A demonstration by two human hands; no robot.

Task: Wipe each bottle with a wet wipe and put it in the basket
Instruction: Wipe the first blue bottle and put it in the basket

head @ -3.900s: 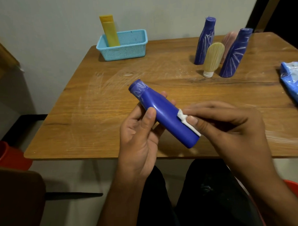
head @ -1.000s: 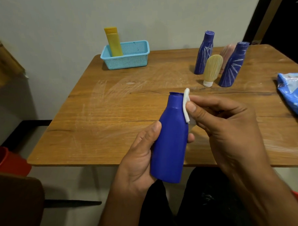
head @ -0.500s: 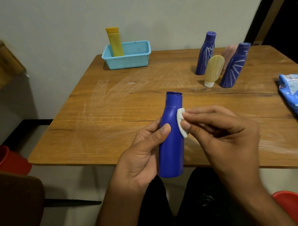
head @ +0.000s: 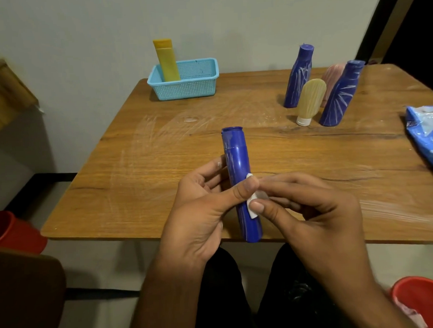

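My left hand (head: 200, 213) grips a blue bottle (head: 237, 163) upright over the table's near edge, thumb across its front. My right hand (head: 310, 209) pinches a small folded white wipe (head: 251, 206) against the bottle's lower right side. A light blue basket (head: 190, 87) stands at the far left of the table with a yellow bottle (head: 166, 60) upright in it. At the far right stand two streaked blue bottles (head: 298, 77) (head: 339, 95), a cream bottle (head: 309, 100) on its white cap, and a pink bottle (head: 331, 77) partly hidden behind them.
The wooden table (head: 161, 165) shows white smear marks. A blue wipe packet (head: 426, 134) lies at the right edge. Red bins sit on the floor at the left (head: 14, 232) and lower right (head: 422, 301). A dark chair back (head: 26, 293) is at the lower left.
The wipe has moved from the bottle's neck down to its lower body. The bottle has been turned in my left hand, and its streaked narrow side now faces me.
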